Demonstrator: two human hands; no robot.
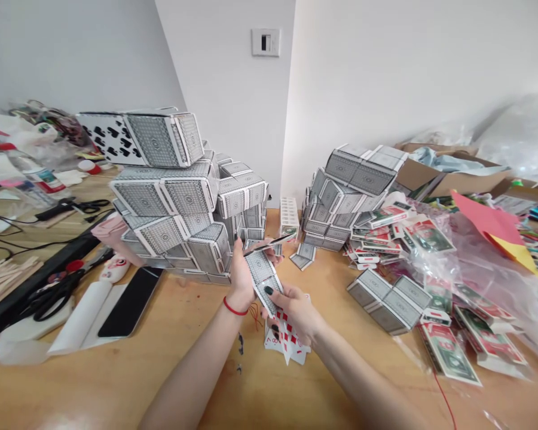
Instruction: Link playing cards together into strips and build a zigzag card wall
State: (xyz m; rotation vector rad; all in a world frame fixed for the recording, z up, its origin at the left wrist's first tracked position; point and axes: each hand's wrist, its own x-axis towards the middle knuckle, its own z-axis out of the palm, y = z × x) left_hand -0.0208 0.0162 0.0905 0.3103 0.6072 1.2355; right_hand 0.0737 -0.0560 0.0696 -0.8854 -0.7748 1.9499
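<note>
Tabletop [273, 397], two hands [242, 272] [299, 312] around cards [260, 270]

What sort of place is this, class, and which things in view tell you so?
Probably a craft corner, at home or in a small workroom: held playing cards, blocks built from such cards, and black scissors on a wooden table.

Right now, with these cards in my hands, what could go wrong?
The top block overhangs the left stack, so a bump might topple it. The patterned cards between your left hand and right hand look thin and might crease if gripped hard.
</note>
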